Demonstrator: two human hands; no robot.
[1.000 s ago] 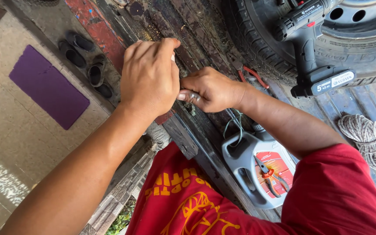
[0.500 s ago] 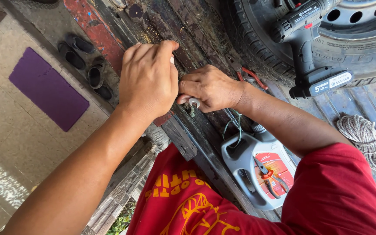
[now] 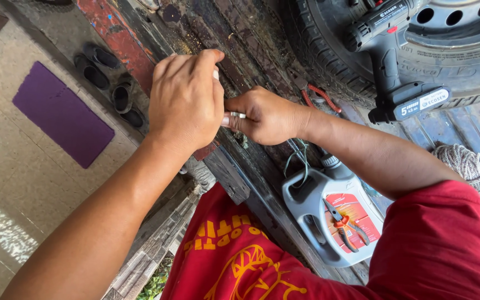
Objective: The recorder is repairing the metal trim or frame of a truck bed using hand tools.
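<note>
On the far left a purple mat (image 3: 62, 114) lies on the pale tiled floor (image 3: 6, 183), and just right of it several dark sandals (image 3: 109, 78) sit along the foot of a rusty red edge (image 3: 106, 28). Next comes the left hand (image 3: 187, 103), seen from the back, its fingers curled down and closed together over something it hides — what it grips cannot be told. Touching it on the right, the right hand (image 3: 265, 116) is closed into a fist, pinching a small shiny metal piece (image 3: 235, 116) that shows right where the two hands meet, above the dark, grimy truck bed (image 3: 223, 33). Below the right forearm a grey plastic jug (image 3: 329, 219) lies on its side, with a pair of orange-handled pliers (image 3: 344, 228) resting on its red label. Red-handled cutters (image 3: 316, 94) lie just beyond the right wrist, near a black tyre (image 3: 329, 61). A cordless drill (image 3: 393, 61) leans against that tyre, and a coil of pale rope (image 3: 473, 172) sits at the far right — well apart from both hands.
</note>
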